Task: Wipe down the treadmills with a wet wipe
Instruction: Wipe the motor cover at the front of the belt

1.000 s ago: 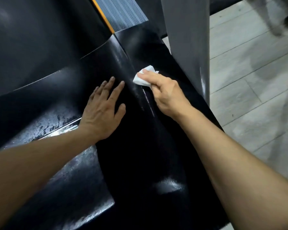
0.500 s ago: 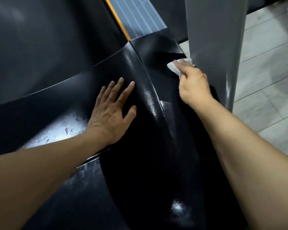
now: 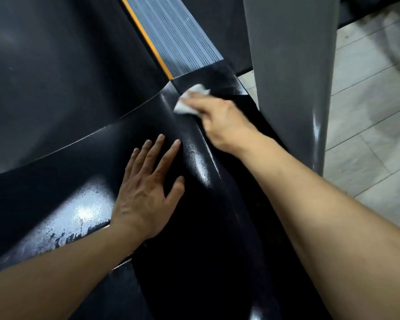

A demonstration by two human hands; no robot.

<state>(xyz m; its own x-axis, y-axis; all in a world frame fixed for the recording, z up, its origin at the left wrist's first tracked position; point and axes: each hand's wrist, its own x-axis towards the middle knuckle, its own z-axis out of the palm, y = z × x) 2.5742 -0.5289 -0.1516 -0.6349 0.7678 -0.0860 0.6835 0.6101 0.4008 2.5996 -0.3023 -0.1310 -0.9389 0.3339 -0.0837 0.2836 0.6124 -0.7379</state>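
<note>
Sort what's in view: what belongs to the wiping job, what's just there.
Job:
wipe, gripped by the right hand
black cover, being wiped
left hand, resting flat on the cover

Just there:
grey post
ribbed side rail with orange stripe
tiled floor

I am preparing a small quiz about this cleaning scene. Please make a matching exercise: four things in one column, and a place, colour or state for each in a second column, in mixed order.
Things:
1. wipe
2. left hand
3. stripe
4. post

Descriptions:
A. orange, beside the ribbed rail
B. grey, upright, at the right
C. white, held in the right hand
D. flat, fingers spread on the black cover

Pairs: 1-C, 2-D, 3-A, 4-B
</note>
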